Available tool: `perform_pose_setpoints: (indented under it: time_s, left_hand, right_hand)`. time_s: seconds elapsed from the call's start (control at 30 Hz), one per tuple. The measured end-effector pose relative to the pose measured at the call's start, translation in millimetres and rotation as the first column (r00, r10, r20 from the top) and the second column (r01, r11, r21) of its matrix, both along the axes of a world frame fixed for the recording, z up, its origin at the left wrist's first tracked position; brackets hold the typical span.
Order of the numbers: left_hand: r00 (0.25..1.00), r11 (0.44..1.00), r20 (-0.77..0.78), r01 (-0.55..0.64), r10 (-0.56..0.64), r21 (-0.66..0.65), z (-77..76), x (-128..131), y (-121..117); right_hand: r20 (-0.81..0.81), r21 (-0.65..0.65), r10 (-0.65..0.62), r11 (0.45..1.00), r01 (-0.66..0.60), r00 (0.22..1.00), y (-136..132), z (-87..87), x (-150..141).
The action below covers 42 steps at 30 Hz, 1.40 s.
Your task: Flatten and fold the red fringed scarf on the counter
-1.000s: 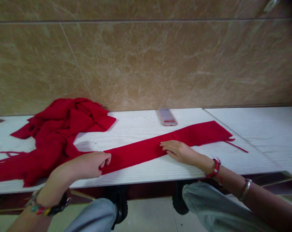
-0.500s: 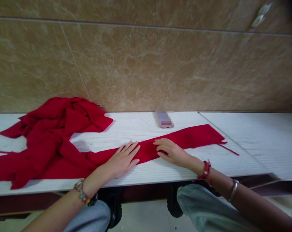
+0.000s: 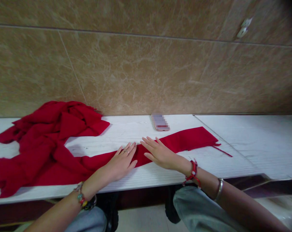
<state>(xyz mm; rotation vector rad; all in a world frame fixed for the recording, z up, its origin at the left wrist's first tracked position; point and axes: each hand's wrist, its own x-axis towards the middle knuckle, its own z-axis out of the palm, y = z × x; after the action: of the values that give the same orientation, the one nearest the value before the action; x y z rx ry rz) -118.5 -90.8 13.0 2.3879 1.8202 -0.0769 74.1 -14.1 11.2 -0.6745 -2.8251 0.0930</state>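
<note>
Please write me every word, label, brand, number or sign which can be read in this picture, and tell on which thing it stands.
No text can be read here.
Phone: its screen is pixelated, so nothing on it is legible.
White wall fitting: too small and blurred to tell any marking.
Red cloth: no lettering visible.
Beaded bracelet: too small to read any mark.

Bench (image 3: pixel 237 138) lying open right of the right hand (image 3: pixel 162 155), past the cloth strip's (image 3: pixel 191 139) end; only a loose thread (image 3: pixel 224 151) sticking out there. Phone (image 3: pixel 161 122) blocking the far side, just beyond the right hand. Cloth pile (image 3: pixel 46 138) filling most of the left side; a bare patch showing beyond the left hand (image 3: pixel 120 162), between pile and phone. Wall (image 3: pixel 146 74) closing off the bench's far edge.
</note>
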Motion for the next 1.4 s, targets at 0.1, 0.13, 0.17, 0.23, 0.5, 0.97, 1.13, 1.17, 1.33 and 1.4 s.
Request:
perform_pose_setpoints:
  time_s: [0.1, 0.13, 0.17, 0.23, 0.5, 0.97, 1.13, 1.17, 1.33, 1.4]
  left_hand:
    - [1.000, 0.999, -0.003, -0.016, 0.016, 0.044, -4.0, 6, 2]
    - [1.000, 0.999, -0.003, -0.013, 0.013, 0.052, -5.5, 6, 2]
    - [1.000, 0.998, -0.001, -0.011, 0.011, 0.061, -6.6, 6, 2]
    - [1.000, 0.997, 0.004, -0.015, 0.015, 0.074, -7.2, 6, 2]
    - [0.999, 0.999, -0.016, -0.043, 0.042, -0.016, 5.3, 9, -2]
    - [1.000, 1.000, 0.027, -0.003, 0.004, -0.019, 5.7, 53, 34]
    - [1.000, 0.999, -0.009, 0.010, -0.011, -0.045, 1.1, 55, 39]
    - [1.000, 0.999, -0.013, 0.013, -0.014, -0.049, 0.8, 54, 39]
    - [0.999, 0.999, -0.029, 0.030, -0.031, -0.034, -1.3, 54, 42]
    - [0.999, 0.999, -0.031, 0.034, -0.035, -0.042, -1.6, 55, 44]
  right_hand:
    - [0.005, 0.024, 0.018, 1.000, -0.018, 1.000, 0, -8.1, -13]
    - [0.016, 0.019, 0.021, 1.000, -0.021, 1.000, 1, -11.2, -15]
    - [0.024, 0.015, 0.019, 1.000, -0.020, 1.000, 2, -13.8, -16]
    - [0.030, 0.016, 0.007, 1.000, -0.007, 1.000, 5, -17.6, -12]
    - [0.043, 0.218, -0.133, 0.968, 0.121, 0.990, 44, -30.1, 53]
    - [0.027, 0.300, -0.207, 0.935, 0.190, 0.978, 35, -20.7, 42]
    - [0.066, 0.382, -0.392, 0.859, 0.340, 0.917, 63, -16.4, 91]
    - [0.075, 0.394, -0.407, 0.851, 0.348, 0.910, 69, -15.1, 103]
    - [0.145, 0.403, -0.426, 0.850, 0.340, 0.893, 106, -19.8, 167]
    - [0.179, 0.362, -0.500, 0.834, 0.415, 0.847, 117, -25.8, 192]
